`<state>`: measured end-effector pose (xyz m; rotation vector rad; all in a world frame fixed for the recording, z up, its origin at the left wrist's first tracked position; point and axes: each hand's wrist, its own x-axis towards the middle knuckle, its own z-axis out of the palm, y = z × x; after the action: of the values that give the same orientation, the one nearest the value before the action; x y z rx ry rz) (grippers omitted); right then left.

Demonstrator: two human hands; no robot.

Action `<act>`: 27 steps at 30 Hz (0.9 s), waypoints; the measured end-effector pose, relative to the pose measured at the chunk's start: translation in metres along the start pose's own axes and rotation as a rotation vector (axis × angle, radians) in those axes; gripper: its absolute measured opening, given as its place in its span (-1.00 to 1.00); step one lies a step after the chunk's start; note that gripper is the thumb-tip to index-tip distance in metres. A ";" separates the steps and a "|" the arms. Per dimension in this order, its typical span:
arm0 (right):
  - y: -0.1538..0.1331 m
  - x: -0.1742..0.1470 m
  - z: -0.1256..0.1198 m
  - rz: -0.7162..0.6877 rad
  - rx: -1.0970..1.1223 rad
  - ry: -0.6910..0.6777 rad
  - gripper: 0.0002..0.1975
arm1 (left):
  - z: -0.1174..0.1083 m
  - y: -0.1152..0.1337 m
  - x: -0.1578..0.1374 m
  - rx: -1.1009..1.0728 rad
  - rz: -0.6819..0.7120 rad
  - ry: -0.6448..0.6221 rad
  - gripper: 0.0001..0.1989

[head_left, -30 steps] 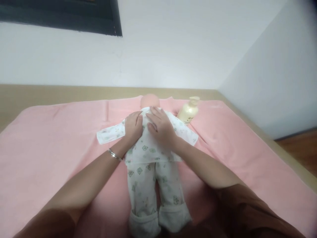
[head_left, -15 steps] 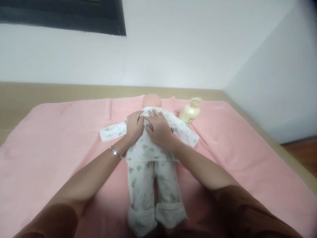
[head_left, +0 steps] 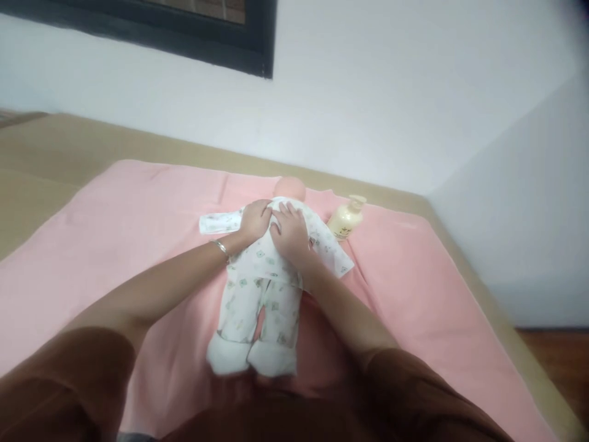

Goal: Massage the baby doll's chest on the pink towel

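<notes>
A baby doll (head_left: 271, 270) in a white patterned top and trousers lies stretched out, its bare head (head_left: 291, 188) pointing away from me and no face showing. My left hand (head_left: 256, 221) rests on the left side of its upper back, fingers hidden in part under the palm's edge. Beside it, my right hand (head_left: 291, 236) lies flat on the right side, with fingers spread over the cloth. Both hands are open and press on the top rather than grip it. The doll's sleeves reach out to either side, and its trouser cuffs are folded up.
A cream pump bottle (head_left: 346, 220) stands by the doll's right-hand sleeve. Under everything is a pink sheet (head_left: 414, 282) on a tan surface (head_left: 151, 138). Behind rises a white wall (head_left: 368, 98) with a dark frame (head_left: 221, 46) at upper left.
My view has tilted and shifted, so the doll appears slanted with its legs further left. Both hands stay on its upper back, with little visible change in their hold.
</notes>
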<state>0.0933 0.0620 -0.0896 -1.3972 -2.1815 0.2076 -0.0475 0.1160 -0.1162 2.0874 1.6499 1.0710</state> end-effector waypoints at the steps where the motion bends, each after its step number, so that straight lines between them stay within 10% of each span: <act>1: 0.001 -0.001 0.000 -0.012 -0.003 -0.003 -0.52 | 0.001 -0.001 0.000 0.026 0.013 -0.009 -0.55; 15: 0.007 -0.010 0.021 0.011 -0.283 0.040 -0.40 | 0.006 0.003 -0.015 0.051 0.007 0.030 -0.63; 27: 0.019 -0.042 0.030 -0.015 -0.168 0.393 -0.52 | 0.012 -0.001 -0.030 -0.143 0.012 -0.003 -0.65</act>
<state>0.1067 0.0387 -0.1373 -1.3747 -1.9138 -0.2438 -0.0417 0.0912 -0.1363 2.0095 1.5132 1.1534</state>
